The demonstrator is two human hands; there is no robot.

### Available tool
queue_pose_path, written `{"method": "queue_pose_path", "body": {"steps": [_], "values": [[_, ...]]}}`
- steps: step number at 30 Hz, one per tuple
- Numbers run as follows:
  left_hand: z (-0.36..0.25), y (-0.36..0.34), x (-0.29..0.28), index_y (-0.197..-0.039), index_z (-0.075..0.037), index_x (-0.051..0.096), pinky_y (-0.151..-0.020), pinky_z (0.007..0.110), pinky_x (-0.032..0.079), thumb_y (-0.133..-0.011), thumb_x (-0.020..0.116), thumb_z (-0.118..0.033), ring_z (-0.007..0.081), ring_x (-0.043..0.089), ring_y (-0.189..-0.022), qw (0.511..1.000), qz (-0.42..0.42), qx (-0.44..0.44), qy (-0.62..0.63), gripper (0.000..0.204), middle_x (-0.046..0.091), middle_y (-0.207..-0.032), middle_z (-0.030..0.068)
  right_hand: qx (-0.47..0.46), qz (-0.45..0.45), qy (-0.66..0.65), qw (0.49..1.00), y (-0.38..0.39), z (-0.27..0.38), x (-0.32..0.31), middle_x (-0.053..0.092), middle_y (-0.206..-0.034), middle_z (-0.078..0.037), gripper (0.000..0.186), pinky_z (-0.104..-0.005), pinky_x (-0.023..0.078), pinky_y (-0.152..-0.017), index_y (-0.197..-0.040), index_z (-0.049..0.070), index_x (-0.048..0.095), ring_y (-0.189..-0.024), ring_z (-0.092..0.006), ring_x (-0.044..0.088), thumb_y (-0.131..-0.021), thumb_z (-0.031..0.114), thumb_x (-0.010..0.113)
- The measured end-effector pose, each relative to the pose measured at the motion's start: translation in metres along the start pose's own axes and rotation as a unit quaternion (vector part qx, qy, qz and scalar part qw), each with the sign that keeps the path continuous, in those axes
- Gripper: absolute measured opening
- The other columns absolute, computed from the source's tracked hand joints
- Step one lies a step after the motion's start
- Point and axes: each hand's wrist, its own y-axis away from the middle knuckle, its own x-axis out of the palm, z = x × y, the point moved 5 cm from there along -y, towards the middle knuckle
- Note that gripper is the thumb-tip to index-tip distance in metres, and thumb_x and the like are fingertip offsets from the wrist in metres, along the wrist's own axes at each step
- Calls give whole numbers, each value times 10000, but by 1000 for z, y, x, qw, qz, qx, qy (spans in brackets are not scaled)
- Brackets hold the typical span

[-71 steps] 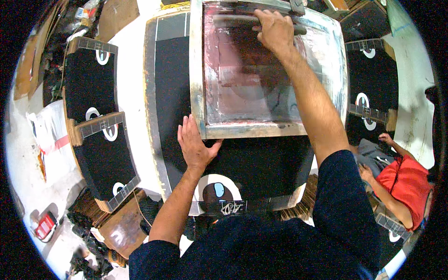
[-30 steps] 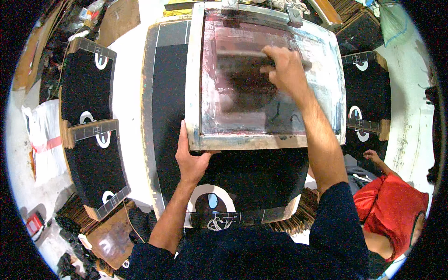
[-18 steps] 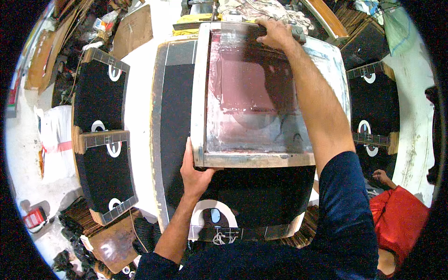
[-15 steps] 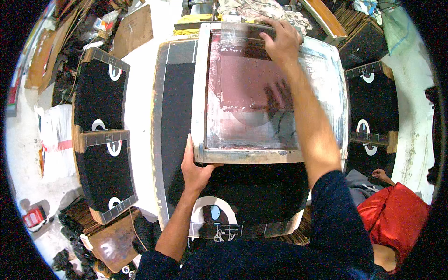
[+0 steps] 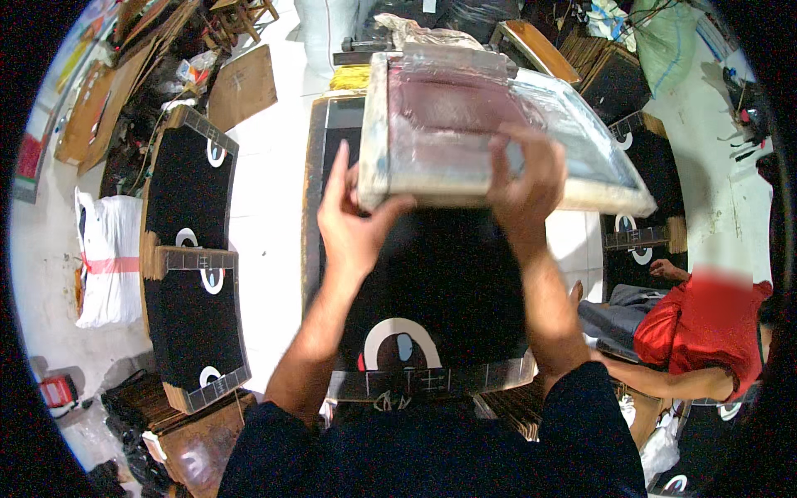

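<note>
A screen-printing frame (image 5: 375,124) with maroon ink on its mesh is tilted above a black panel (image 5: 440,274). My left hand (image 5: 357,224) is shut on the frame's near left corner, thumb along the lower rail. My right hand (image 5: 531,183) is over the near rail, right of center; motion blurs its fingers, so its grip is unclear. A squeegee (image 5: 452,62) lies along the frame's far edge. Toward me, the panel shows a white eye print (image 5: 382,340) with a blue oval and a grey strip along its edge.
Printed black panels on boards stand at left (image 5: 187,324) and right (image 5: 643,166). A co-worker in red (image 5: 706,349) sits at lower right. A white sack (image 5: 108,232), cardboard sheets (image 5: 241,87), a green sack (image 5: 664,41) and stacked boards (image 5: 191,440) surround the work.
The frame has lifted and tilted, uncovering more of the panel. My left hand has risen with it; my right hand has moved down from the far edge to the near rail.
</note>
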Motion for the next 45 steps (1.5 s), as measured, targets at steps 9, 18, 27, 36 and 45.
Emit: {"method": "queue_pose_path", "body": {"steps": [9,18,27,36,45], "values": [[257,108,-248,-1314,111,599,-852,404,569,-981,707,-287,310,711,-927,933,-160,-153,-286,530,729,-1022,248,158,122,86,976,-163,17,-10,760,-1116,-120,569,-465,513,-944,-1110,167,768,-1098,-348,689,-977,652,501],[381,502,-276,-1119,-28,784,-836,383,576,-902,753,-414,234,757,-936,815,209,-429,-329,444,787,-960,192,181,197,141,953,-233,-6,8,767,-1157,-102,650,-461,481,-1012,-1255,167,720,-1173,-316,674,-957,691,476],[369,537,-238,-1332,-73,686,-796,405,523,-1034,600,-313,308,709,-946,886,-27,-460,-52,392,750,-1010,144,86,175,120,973,-252,-41,22,763,-1123,-128,637,-418,476,-998,-1224,116,741,-1090,-304,696,-946,654,541],[334,540,-240,-1362,-64,640,-867,487,534,-1028,593,-181,390,673,-1019,879,-119,-331,-321,357,711,-1156,199,111,174,96,974,-272,-49,26,737,-1258,-106,535,-386,449,-1048,-1255,105,752,-1159,-278,663,-1022,536,537],[298,486,-265,-1288,-128,710,-766,523,556,-1003,580,-218,438,708,-843,848,-43,-374,-373,326,744,-928,218,100,190,126,968,-289,-52,30,722,-1288,-120,586,-393,430,-1069,-1261,124,748,-1218,-301,637,-1006,588,497]]}}
